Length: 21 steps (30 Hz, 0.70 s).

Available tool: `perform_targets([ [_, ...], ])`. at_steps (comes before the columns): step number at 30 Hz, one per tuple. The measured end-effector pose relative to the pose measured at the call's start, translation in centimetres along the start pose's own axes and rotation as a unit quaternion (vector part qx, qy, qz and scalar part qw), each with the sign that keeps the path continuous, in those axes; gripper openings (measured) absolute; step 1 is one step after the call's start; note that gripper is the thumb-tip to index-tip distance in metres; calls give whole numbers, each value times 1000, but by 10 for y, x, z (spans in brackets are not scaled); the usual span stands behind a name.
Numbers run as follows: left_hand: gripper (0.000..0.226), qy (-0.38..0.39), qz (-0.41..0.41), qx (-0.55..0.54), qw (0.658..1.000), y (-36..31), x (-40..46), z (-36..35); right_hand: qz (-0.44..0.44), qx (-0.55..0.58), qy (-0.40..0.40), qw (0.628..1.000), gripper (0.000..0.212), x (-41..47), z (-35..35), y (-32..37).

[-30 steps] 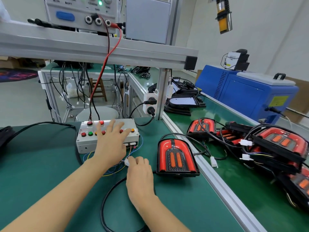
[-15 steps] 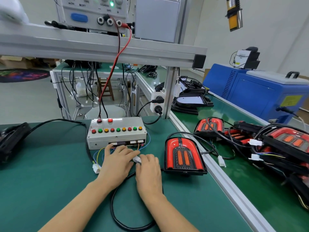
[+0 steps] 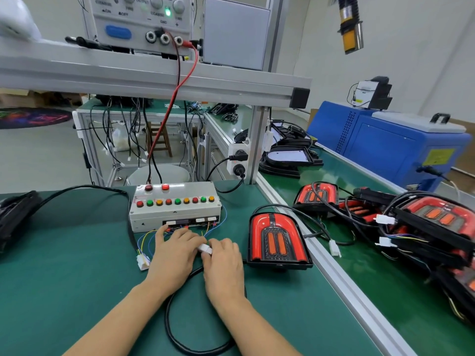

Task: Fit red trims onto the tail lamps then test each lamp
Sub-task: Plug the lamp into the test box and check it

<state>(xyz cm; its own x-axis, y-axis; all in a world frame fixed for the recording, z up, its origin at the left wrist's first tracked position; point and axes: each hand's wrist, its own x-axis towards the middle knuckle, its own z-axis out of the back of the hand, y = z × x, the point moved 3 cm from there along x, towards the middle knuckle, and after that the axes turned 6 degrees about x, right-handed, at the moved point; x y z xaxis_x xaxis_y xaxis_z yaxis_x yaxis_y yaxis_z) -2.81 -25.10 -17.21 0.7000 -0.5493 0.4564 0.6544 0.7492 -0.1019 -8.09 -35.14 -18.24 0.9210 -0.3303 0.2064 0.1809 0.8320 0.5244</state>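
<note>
Red plastic lens on a black housing: the lamp [image 3: 279, 240] under test lies face up on the green mat [image 3: 64, 278], just right of the switch box [image 3: 174, 205], with its trim already seated; judged rigid, light and glossy, so likely slippery and easy to scuff on the face; best held by the black rim at the sides, not by its cable [image 3: 195, 337]. Lamp sits just right of the right hand [image 3: 223, 263], not touching it; cable loops back under both wrists. Both hands meet in front of the box; left hand [image 3: 174, 255] and right hand pinch a white plug [image 3: 205, 249] between them, fingers curled round it; whether the halves are mated cannot be told. Spare plug [image 3: 143, 260] lies left of the left hand. More lamps [image 3: 434, 222] are heaped well right of the box, beyond the rail [image 3: 341, 281].
</note>
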Motion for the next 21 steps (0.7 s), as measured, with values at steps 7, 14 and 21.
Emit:
perform_targets([
  [7, 25, -71, -10, 33, 997, 2, -2, -2, 0, -6, 13, 1000, 35, 2, -1, 0],
  [14, 28, -35, 6, -8, 999, 3, -1, -4, -3, -14, 18, 1000, 38, 0, 1, -1],
  [21, 23, -41, -19, 22, 999, 0, -2, 9, -6, -38, -5, 999, 35, -1, 3, -3],
])
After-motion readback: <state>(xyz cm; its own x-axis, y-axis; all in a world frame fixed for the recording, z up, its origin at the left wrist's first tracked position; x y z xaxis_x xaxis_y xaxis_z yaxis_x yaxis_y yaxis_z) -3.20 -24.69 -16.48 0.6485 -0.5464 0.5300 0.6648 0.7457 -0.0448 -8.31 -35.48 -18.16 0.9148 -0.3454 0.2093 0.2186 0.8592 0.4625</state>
